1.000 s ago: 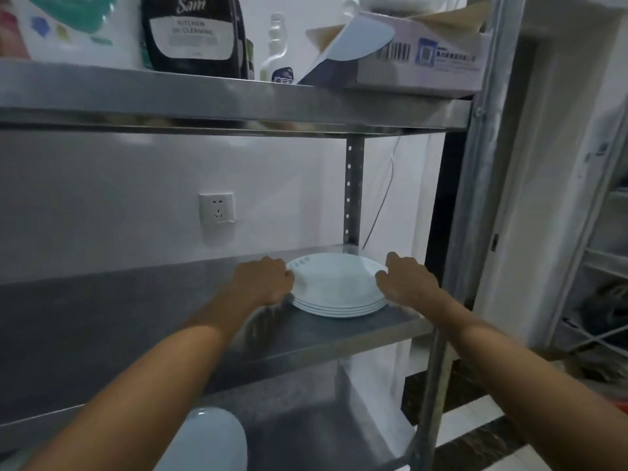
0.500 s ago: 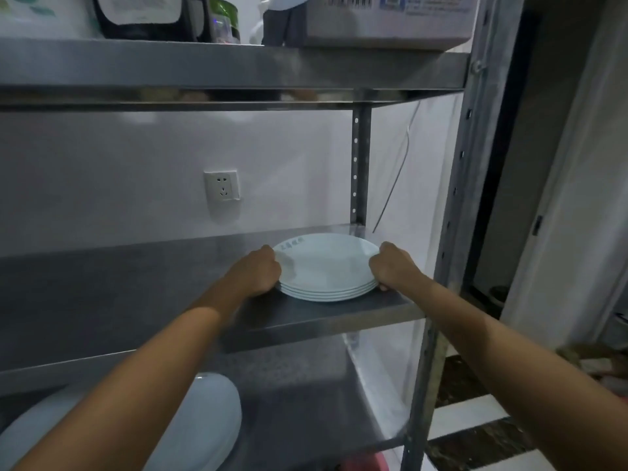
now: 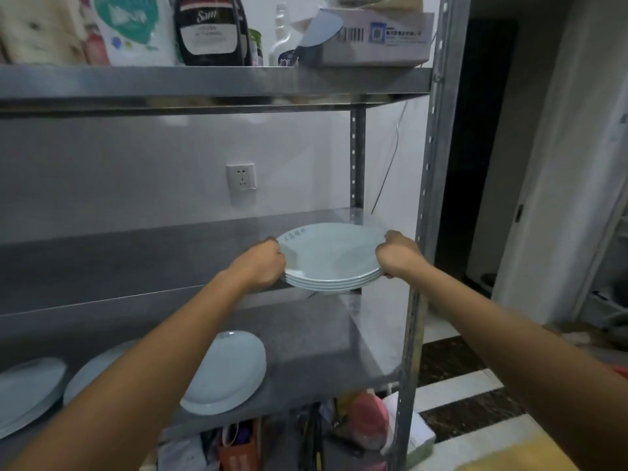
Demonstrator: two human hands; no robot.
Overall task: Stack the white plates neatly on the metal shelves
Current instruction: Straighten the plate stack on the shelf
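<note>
Starting at the left, the lower shelf (image 3: 323, 351) carries three lots of white plates: a far-left stack (image 3: 27, 392) at the picture's edge, a second stack (image 3: 91, 372) partly hidden behind the left forearm, and a third stack (image 3: 227, 372) just right of that arm. Above them runs the grey middle shelf (image 3: 119, 263), with a wall socket (image 3: 242, 176) on the white wall behind it. The left hand (image 3: 261, 266) grips the left rim of the held stack (image 3: 333, 256) of white plates, fingers curled round it. This stack sits level at the front right corner of the middle shelf, its near edge out past the shelf's front lip. Whether it rests on the metal or hangs clear I cannot tell. The right hand (image 3: 397, 254) grips the opposite rim the same way, close to the upright post (image 3: 431, 164). Up on the top shelf (image 3: 204, 85) stand a dark pouch (image 3: 210, 28), a white bottle (image 3: 282, 35) and a cardboard box (image 3: 377, 35) — all well above the hands.
</note>
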